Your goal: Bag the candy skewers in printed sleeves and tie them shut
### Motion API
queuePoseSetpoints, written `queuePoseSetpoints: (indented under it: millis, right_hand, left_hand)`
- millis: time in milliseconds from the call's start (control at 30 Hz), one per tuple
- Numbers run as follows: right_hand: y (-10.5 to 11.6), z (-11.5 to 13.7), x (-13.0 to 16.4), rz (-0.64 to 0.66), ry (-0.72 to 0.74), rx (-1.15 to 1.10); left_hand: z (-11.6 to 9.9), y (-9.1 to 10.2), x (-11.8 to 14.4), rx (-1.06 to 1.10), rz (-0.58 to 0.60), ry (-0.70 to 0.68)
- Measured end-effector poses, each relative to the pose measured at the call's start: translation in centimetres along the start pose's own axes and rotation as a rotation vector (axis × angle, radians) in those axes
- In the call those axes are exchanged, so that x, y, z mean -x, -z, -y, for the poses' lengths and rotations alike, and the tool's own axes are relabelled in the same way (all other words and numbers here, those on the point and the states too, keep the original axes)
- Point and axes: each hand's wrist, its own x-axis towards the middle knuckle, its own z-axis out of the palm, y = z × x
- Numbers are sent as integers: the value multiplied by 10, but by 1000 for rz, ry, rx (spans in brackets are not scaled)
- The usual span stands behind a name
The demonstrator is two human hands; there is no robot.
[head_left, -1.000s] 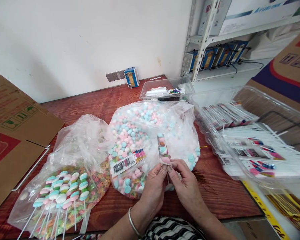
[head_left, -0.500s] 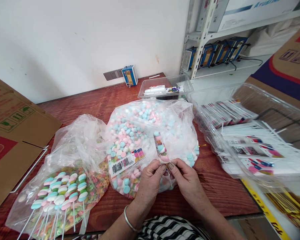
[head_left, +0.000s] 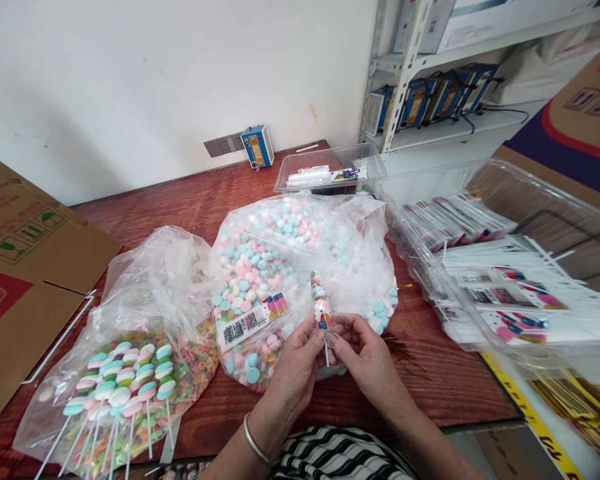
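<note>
A red-brown wooden table (head_left: 180, 200) fills the middle of the frame. Cardboard (head_left: 25, 267) is seen at the left edge, a metal shelf (head_left: 405, 73) at upper right.

A large clear tray (head_left: 570, 220) at right is stacked with flat printed sleeves (head_left: 505, 293), many with thin white sticks showing. A smaller clear tub (head_left: 330, 175) sits at top centre of the table.

At centre, an open plastic bag of loose pink, blue and white sweets (head_left: 280, 267) is spread out, a printed label (head_left: 253, 323) lying on it. At lower left, a second bag (head_left: 145, 320) carries a row of stacked sweets on white sticks (head_left: 120, 387), unwrapped as far as can be seen.

Just below centre, one candy stick (head_left: 320, 310) is held up in front of the sweets bag. Its long axis runs near upright, tilted slightly left at the top; the candy end points up and away, the bare stick points down toward the person.

Left hand (head_left: 295, 367): fingertips pressed together, pinching the lower candy end from the left. Right hand (head_left: 365, 360): thumb and forefinger closed on the same spot from the right.

Progress, as judged: a printed sleeve appears already drawn over the candy, its lower end being handled. The row at lower left remains unsleeved; the right tray suggests many done or ready.
</note>
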Motion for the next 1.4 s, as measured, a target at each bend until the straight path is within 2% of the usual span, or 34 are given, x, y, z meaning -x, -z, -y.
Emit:
queuePoseSetpoints:
  millis: [100,200,367,500,600,767,833,933,1000,1067,1167,1300,1333,1400]
  right_hand:
    - [-1,-3,-4,-62,-26,-77]
    - [-2,-6,-10,-125,-20,-32]
    - [3,-5,-14,-103,66,75]
    - [11,2,-12,-20,146,158]
    - [14,8,-7,-3,309,327]
    - [9,9,5,-102,797,725]
    - [6,4,8,-143,902,788]
    - [5,-4,9,-191,957,776]
    - [6,-7,10,-170,916,657]
    - [9,-7,11,-124,792,478]
    - [9,-3,14,-34,456,112]
    - [5,-1,13,128,-105,-443]
    - [5,-2,12,143,-181,-499]
    - [7,-8,11,134,-209,-452]
  left_hand:
    - [1,-3,0,-7,32,3]
    - [3,-6,1,-55,35,16]
    - [1,-1,-3,-188,-48,73]
    - [0,2,-10,-136,-108,48]
    - [1,-3,-13,4,-145,-25]
    - [2,-16,-11,88,-172,-142]
    - [2,-17,-11,92,-181,-184]
    - [1,-15,-11,88,-155,-205]
    - [1,-12,-12,73,-106,-208]
    - [1,-8,-14,29,-52,-223]
    - [5,-3,-16,-44,2,-236]
    - [15,0,-18,-47,116,-125]
    - [16,-1,-19,-42,131,-98]
    - [16,-4,-19,-28,118,-73]
